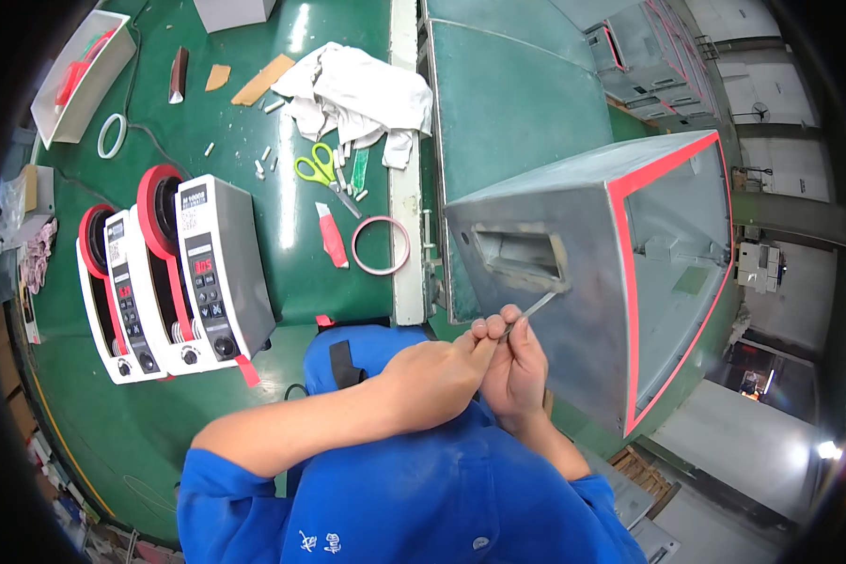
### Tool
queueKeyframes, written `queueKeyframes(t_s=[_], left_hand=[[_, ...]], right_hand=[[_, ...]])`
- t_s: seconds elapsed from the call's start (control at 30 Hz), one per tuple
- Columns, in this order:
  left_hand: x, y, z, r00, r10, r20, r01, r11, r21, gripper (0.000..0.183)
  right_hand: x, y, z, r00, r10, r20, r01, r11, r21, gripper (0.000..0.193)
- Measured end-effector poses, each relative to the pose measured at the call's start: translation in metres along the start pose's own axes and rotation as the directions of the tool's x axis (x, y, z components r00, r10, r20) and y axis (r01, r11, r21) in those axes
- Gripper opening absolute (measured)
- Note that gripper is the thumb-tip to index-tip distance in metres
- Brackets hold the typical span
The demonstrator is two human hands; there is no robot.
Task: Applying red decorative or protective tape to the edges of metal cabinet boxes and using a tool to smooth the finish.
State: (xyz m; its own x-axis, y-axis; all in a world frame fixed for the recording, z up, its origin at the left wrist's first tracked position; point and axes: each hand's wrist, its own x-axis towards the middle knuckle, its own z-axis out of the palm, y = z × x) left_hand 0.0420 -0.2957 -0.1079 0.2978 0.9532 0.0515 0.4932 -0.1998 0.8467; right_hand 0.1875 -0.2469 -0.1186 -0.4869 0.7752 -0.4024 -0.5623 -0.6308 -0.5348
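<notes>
Both my hands are closed on a slim metal tool [540,304] with a pale shaft; its exact kind does not show. My left hand [432,381] reaches across from the left, its fingers bunched around the rear part. Close beside it, my right hand [519,368] pinches the shaft between thumb and fingers. The tip meets, or nearly meets, the lower right corner of a rectangular recess [522,254] in a grey metal cabinet [573,329]. A yellowish-brown border runs around that recess. Red tape [632,310] lines the cabinet's open front. The tool's rear end is hidden by my fingers.
Two tape dispensers [221,268] with red rolls stand on the green table at left. Green scissors [318,167], a red-handled cutter [332,235], a pink tape ring [381,246] and a white cloth [357,94] lie ahead. More grey cabinets [649,56] stand at the far right.
</notes>
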Motion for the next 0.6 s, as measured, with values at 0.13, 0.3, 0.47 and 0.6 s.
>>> queueKeyframes(t_s=[0.13, 0.3, 0.47, 0.6], left_hand=[[-0.001, 0.003, 0.000, 0.999, -0.050, -0.005, 0.050, 0.999, -0.021, 0.041], [-0.008, -0.004, 0.009, 0.982, -0.123, -0.145, 0.095, 0.977, -0.191, 0.034], [0.005, -0.001, 0.016, 0.955, -0.115, -0.274, 0.022, 0.947, -0.322, 0.030], [0.008, -0.002, 0.018, 0.960, -0.169, -0.224, 0.041, 0.875, -0.483, 0.026]], right_hand=[[-0.004, 0.001, -0.003, 1.000, 0.023, 0.009, -0.023, 0.999, -0.040, 0.023], [0.002, 0.001, 0.002, 0.997, 0.070, 0.036, -0.067, 0.994, -0.091, 0.027], [0.012, -0.007, -0.003, 0.998, 0.002, 0.062, 0.003, 0.996, -0.087, 0.025], [0.014, -0.007, -0.008, 0.998, 0.000, 0.068, 0.004, 0.998, -0.066, 0.022]])
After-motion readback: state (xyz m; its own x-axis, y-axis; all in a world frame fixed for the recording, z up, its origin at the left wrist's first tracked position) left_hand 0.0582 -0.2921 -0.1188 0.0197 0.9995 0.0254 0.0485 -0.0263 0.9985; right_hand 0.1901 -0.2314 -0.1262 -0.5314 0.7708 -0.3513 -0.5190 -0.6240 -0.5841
